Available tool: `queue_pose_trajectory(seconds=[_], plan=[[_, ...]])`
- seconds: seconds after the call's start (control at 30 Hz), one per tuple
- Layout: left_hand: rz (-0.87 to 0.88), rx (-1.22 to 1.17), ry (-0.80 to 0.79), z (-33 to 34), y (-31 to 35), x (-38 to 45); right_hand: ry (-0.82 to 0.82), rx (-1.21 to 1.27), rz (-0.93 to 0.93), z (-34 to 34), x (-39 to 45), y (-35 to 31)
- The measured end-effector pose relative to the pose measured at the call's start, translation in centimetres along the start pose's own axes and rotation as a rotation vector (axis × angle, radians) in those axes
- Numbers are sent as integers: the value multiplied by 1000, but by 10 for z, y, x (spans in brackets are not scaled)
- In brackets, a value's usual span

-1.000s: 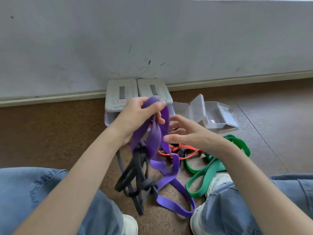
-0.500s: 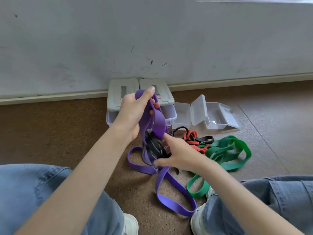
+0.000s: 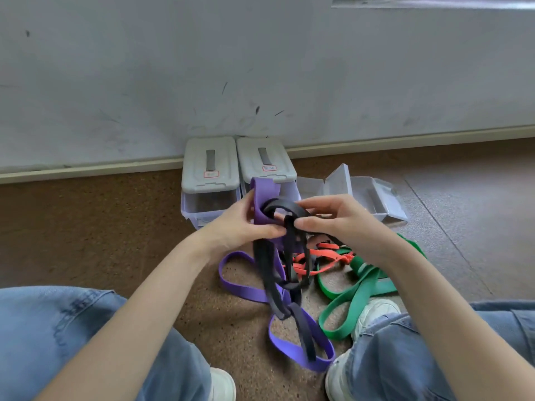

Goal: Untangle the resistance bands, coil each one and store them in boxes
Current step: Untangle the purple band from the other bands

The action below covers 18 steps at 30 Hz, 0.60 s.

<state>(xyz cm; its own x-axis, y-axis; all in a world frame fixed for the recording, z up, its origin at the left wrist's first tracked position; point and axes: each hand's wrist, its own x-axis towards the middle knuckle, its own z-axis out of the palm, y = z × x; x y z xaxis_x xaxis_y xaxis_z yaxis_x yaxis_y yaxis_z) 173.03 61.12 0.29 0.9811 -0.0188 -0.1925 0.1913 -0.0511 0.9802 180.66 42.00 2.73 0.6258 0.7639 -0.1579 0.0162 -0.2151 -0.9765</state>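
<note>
Pinching the black band (image 3: 285, 241) at its raised loop, the right hand (image 3: 333, 219) had come up from the low tangle it gripped half a second earlier. The left hand (image 3: 246, 224) still held the purple band (image 3: 265, 195), now lower and nearer, touching the right. Both bands trailed to the floor (image 3: 115, 241), beside the red band (image 3: 321, 256) and green band (image 3: 362, 287). Two lidded boxes (image 3: 210, 175) and an open clear box (image 3: 367, 198) stood far, unmoved.

No text can be read. Each of the two grey box lids at upper centre, the left lid (image 3: 209, 163) and the right lid (image 3: 265, 159), carries a small white sticker with a red border; its printing is too small to make out.
</note>
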Motion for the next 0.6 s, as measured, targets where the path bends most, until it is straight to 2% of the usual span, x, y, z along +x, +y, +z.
queue_pose_trajectory(seconds=[0.03,0.1,0.17,0.23,0.33,0.4,0.43,0.47,0.57,0.6], plan=[[28,164,49,-1,2,1,35,-144,18,-3,0,-1],[19,544,20,-9,3,2,122,-431,49,-11,0,-3],[-46,778,-35,-15,3,0,158,-377,74,-16,-2,-4],[-80,837,-40,-18,3,0,170,-168,119,-18,-2,-3],[-108,721,-32,-20,3,0,171,314,105,-14,-1,-1],[-115,488,-15,-23,4,-1,67,685,-6,-12,-1,-2],[-126,375,5,-24,5,-2,18,744,-42,-10,-2,-2],[-139,286,28,-24,6,-3,5,681,-44,-8,-1,-2],[-159,145,83,-20,8,-2,40,154,83,12,1,5],[-158,134,100,-17,8,-2,24,105,120,21,2,10]])
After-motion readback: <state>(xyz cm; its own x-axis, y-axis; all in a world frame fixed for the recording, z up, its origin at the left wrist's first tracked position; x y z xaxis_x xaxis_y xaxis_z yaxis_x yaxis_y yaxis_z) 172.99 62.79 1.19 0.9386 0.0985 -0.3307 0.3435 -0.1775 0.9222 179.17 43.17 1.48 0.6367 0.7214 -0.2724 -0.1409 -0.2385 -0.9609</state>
